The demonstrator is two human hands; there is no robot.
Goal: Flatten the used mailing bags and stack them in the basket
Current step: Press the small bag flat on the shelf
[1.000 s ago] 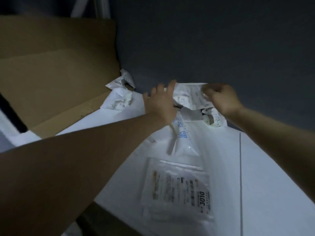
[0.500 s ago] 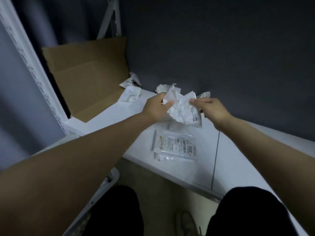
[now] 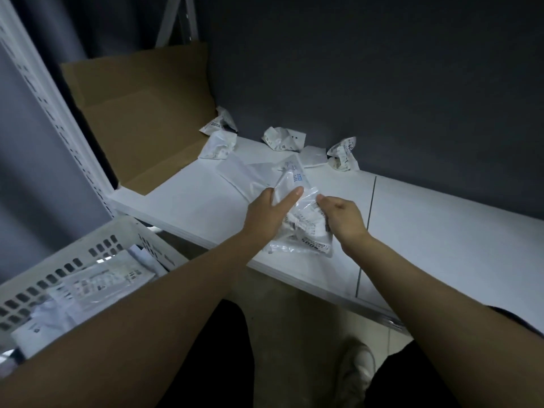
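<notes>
My left hand and my right hand both grip a crumpled white mailing bag just above the white table, over a flat labelled bag near the front edge. Another flat bag lies behind them. Several crumpled bags wait along the back wall: two at the left, one in the middle, one at the right. The white slotted basket stands at the lower left, holding flattened bags.
A brown cardboard sheet leans at the table's left end. A white perforated rack post rises beside it. A dark wall backs the table. My legs and a shoe are below the table edge.
The crumpled bag has come from the back of the table toward the front edge, held in both hands. The view has pulled back and the basket has come into sight.
</notes>
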